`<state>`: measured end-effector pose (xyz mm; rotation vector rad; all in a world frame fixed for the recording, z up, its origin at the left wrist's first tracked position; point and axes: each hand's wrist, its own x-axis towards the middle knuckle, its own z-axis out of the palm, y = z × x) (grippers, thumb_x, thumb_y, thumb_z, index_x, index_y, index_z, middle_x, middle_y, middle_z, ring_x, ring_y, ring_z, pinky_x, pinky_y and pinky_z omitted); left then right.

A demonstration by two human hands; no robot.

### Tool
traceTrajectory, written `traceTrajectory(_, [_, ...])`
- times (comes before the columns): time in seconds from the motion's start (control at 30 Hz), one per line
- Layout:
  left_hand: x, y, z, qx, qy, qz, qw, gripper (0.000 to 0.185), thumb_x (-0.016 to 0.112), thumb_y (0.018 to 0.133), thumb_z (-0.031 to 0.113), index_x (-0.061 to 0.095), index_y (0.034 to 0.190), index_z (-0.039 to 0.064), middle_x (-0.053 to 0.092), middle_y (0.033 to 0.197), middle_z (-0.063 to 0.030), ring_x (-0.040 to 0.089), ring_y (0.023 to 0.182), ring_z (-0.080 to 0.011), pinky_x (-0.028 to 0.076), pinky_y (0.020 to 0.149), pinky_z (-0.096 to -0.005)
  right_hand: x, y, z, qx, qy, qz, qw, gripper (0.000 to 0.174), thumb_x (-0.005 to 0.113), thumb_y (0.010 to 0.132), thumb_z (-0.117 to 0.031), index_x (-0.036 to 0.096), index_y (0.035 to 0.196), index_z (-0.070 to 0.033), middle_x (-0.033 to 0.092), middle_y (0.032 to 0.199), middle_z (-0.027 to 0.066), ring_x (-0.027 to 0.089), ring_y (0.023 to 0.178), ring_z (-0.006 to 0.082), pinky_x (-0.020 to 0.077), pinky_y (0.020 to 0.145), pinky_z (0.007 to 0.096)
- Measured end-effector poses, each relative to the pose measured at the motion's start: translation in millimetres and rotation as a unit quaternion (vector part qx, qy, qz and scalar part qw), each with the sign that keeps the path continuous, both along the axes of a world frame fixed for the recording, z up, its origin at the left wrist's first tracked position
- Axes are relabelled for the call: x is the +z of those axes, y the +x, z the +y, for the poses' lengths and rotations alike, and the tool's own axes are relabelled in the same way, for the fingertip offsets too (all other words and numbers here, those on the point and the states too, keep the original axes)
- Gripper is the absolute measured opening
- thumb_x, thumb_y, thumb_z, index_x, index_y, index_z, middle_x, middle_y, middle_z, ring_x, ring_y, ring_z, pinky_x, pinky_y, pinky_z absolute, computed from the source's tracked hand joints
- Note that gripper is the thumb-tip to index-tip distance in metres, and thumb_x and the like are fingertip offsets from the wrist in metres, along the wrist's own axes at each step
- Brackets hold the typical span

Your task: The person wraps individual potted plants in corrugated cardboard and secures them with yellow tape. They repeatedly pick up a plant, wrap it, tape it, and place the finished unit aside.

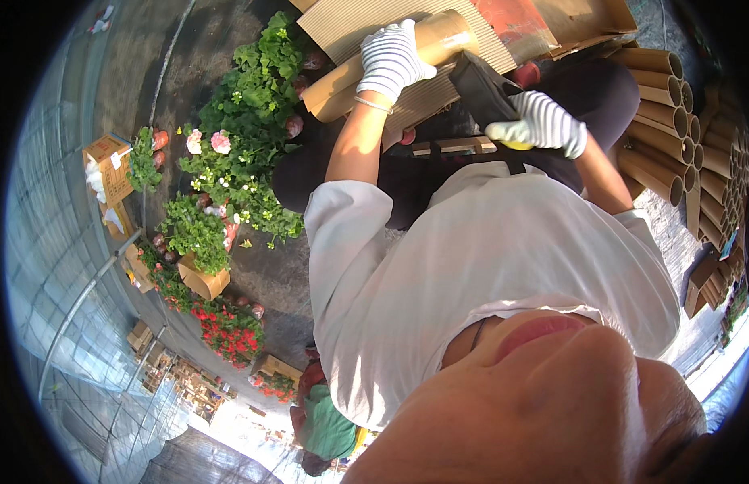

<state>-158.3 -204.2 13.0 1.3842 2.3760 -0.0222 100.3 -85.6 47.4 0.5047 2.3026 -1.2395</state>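
Observation:
My left hand [391,60], in a striped white glove, grips a brown cardboard tube [332,91] from above. The tube lies slanted across a corrugated cardboard sheet [344,27], and a shiny patch shows near its upper right end. In my right hand [547,124], also in a striped glove, is a black hand tool [480,88] whose exact kind I cannot tell. A yellow part shows under that hand. The tool's front end points toward the tube's right end; whether the two touch is unclear.
Many cardboard tubes [659,115] are stacked at my right. Leafy potted plants [259,91] with pink flowers stand close on my left, with red-flowered plants [229,333] farther off. An open cardboard box [586,24] lies ahead right. A person in green [329,420] is in the background.

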Motion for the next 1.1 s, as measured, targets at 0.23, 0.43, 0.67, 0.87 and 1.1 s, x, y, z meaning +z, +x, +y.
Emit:
traceTrajectory(0.23, [35.3,5.7,-11.1,-0.034,0.025,0.134,0.99,0.06,0.088,0.069,0.036,0.064,0.117,0.007,0.073,0.106,-0.0146,0.07,0.105,-0.0332,0.053,0.092,-0.0476,-2.0,-1.3,78.1,-0.05,0.103,0.291,0.95,0.039,0.078,0.09,-0.029,0.068,0.115,0.0,0.071,0.09,0.0099,0.068,0.077,0.0149,0.0538,0.072,0.0261])
traceTrajectory(0.43, [40.9,96.5,6.9,-0.27,-0.072,0.417,0.865,0.045,0.053,0.09,0.024,0.072,0.118,-0.005,0.07,0.115,-0.0256,0.065,0.112,-0.0405,0.039,0.104,-0.0654,-162.8,-75.8,145.1,0.025,0.529,0.068,0.845,0.046,0.074,0.09,-0.04,0.065,0.118,-0.005,0.074,0.107,0.0172,0.071,0.093,0.0374,0.0565,0.082,0.0396])
traceTrajectory(0.67, [23.9,138.0,43.8,-0.35,-0.232,0.343,0.84,0.048,0.049,0.099,0.021,0.06,0.14,-0.001,0.06,0.141,-0.0211,0.053,0.133,-0.0422,0.035,0.109,-0.0698,54.7,-63.2,75.8,-0.112,0.077,0.426,0.895,0.069,0.072,0.096,-0.034,0.043,0.15,-0.005,0.067,0.111,0.0106,0.066,0.098,0.0223,0.0533,0.087,0.0346])
traceTrajectory(0.87, [34.9,141.5,38.9,-0.411,-0.137,0.155,0.888,0.043,0.058,0.094,0.021,0.065,0.133,0.005,0.071,0.125,-0.015,0.065,0.117,-0.0299,0.047,0.1,-0.0468,105.7,-54.8,51.1,-0.051,0.19,0.487,0.851,0.044,0.08,0.088,-0.022,0.068,0.128,-0.008,0.074,0.117,0.011,0.072,0.101,0.0257,0.056,0.089,0.0364])
traceTrajectory(1.1, [19.3,70.7,-86.0,-0.038,0.23,-0.114,0.966,0.032,0.073,0.087,0.014,0.071,0.117,0.004,0.071,0.123,-0.0185,0.068,0.113,-0.0333,0.053,0.1,-0.0413,142.7,159.9,92.1,-0.486,0.107,0.562,0.661,0.046,0.07,0.099,-0.034,0.061,0.129,-0.001,0.064,0.08,0.0019,0.061,0.065,0.0105,0.0512,0.061,0.0248])
